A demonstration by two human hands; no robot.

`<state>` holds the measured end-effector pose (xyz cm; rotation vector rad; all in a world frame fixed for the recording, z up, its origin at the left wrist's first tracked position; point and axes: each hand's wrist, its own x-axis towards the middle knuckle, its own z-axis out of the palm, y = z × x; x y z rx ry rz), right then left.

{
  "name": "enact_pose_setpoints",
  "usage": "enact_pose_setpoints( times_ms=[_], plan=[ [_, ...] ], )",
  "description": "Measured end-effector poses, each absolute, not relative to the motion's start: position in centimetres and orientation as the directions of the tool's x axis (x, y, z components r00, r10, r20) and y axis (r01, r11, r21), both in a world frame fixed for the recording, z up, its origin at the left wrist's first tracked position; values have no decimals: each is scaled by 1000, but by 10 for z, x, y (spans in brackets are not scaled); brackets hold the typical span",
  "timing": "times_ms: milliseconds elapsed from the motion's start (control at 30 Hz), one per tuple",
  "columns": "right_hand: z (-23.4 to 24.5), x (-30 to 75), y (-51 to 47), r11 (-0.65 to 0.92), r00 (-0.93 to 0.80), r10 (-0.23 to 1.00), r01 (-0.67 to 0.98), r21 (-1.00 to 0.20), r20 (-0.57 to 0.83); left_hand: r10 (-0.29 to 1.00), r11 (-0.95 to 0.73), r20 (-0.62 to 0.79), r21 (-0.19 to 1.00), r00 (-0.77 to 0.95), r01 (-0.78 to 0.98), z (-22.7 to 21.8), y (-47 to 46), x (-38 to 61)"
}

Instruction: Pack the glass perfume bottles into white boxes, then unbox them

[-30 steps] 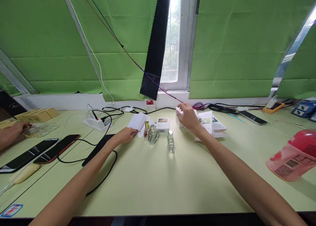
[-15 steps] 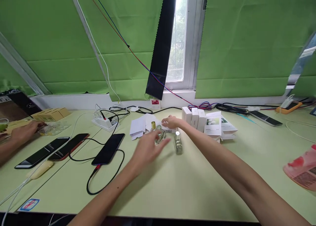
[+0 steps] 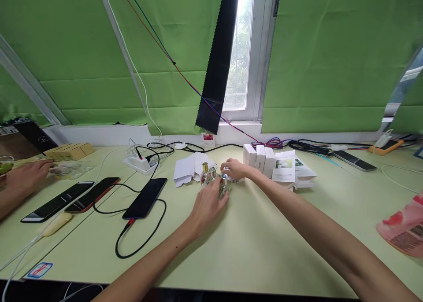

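Several small glass perfume bottles stand in a tight group near the middle of the table: a gold-capped bottle (image 3: 204, 169), a silver-capped bottle (image 3: 212, 174) and another silver-capped bottle (image 3: 225, 179). My left hand (image 3: 210, 201) is closed around the nearest silver-capped bottle, at the right of the group, its fingers hiding most of the glass. Just behind, my right hand (image 3: 234, 169) has curled fingers over a flat white box (image 3: 238, 180), which is partly hidden beneath it. Unfolded white cardboard (image 3: 185, 169) lies left of the bottles.
Upright white boxes (image 3: 260, 157) and printed cartons (image 3: 284, 169) stand right of my hands. A cabled phone (image 3: 145, 198), more phones (image 3: 57, 202) and a power strip (image 3: 139, 163) lie left. A co-worker's hand (image 3: 28, 178) is at far left; a pink pouch (image 3: 403, 227) lies right.
My left hand has moved right and closed on the silver-capped bottle that stood apart; that bottle is now beside the others. My right hand has shifted slightly right.
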<state>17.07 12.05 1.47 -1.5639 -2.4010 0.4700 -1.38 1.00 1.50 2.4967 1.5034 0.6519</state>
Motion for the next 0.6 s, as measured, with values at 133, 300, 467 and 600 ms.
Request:
enact_pose_setpoints(
  times_ms=[133,300,467,600],
  plan=[
    [13,179,106,418,-430,900,799,-432,75,891,-438,268,294,367,850,13,14,-26],
    [10,190,75,432,-441,892,761,-485,102,911,-339,339,294,234,894,5,14,-31],
    [10,196,42,382,-391,914,733,-563,110,937,-290,309,436,161,852,-2,26,-34],
    [14,199,23,352,-388,919,729,-588,70,946,-297,271,507,177,810,-3,43,-31]
  ],
)
